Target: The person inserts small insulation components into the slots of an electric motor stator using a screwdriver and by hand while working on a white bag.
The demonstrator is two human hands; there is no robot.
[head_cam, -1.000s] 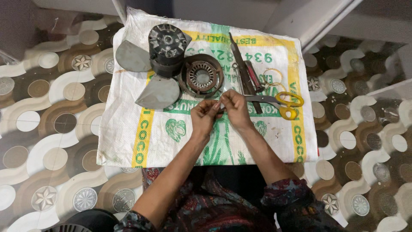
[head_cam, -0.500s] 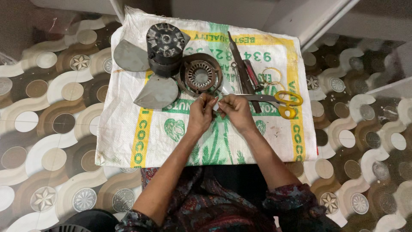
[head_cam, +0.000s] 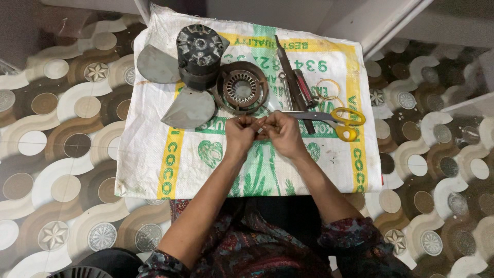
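Observation:
My left hand (head_cam: 241, 135) and my right hand (head_cam: 282, 133) meet over a white woven sack (head_cam: 154, 154) spread on the floor. Their fingertips pinch a small thin piece between them, too small to identify. Just beyond the hands lies a round rusty motor stator (head_cam: 242, 92) with copper-coloured slots. Left of it stands a black fan motor (head_cam: 199, 54) with grey blades (head_cam: 190, 109). Scissors with yellow handles (head_cam: 346, 122) lie right beside my right hand.
Several slim tools (head_cam: 293, 82), among them a screwdriver with a red handle, and a thin wire ring (head_cam: 328, 88) lie on the sack's right part. Patterned brown and white floor (head_cam: 62, 154) surrounds the sack. A white ledge (head_cam: 437, 31) runs at the top right.
Both hands have stayed together below the stator, with only small finger movements on the pinched piece. Nothing else on the sack has moved.

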